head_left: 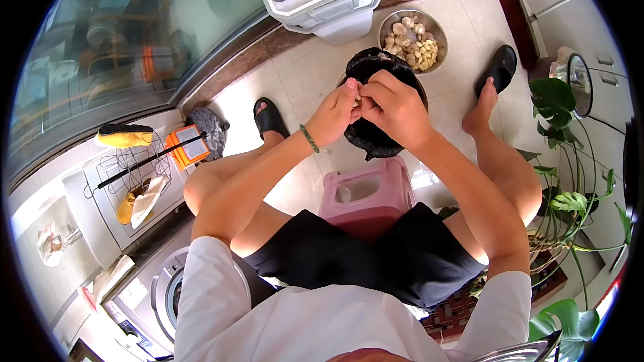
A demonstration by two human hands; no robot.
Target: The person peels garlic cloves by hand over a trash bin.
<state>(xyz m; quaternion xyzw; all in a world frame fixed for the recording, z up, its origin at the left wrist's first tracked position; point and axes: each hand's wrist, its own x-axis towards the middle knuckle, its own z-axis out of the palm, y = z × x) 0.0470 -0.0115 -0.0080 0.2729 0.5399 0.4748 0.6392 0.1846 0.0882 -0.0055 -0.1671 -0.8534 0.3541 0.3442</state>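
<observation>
Head view: a person's left hand [335, 114] and right hand [400, 111] meet near twelve o'clock, fingertips of both pinched nearly closed on a small pale piece, seemingly a garlic clove [357, 96], largely hidden by the fingers. Beneath them gapes a black bag [371, 150] lining a bin. Just beyond, at one o'clock, a metal bowl [436, 28] holds garlic bulbs [401, 35] toward its ten o'clock and peeled cloves [427, 55] toward its four. Near six o'clock from the bag stands a pink stool [394, 184].
</observation>
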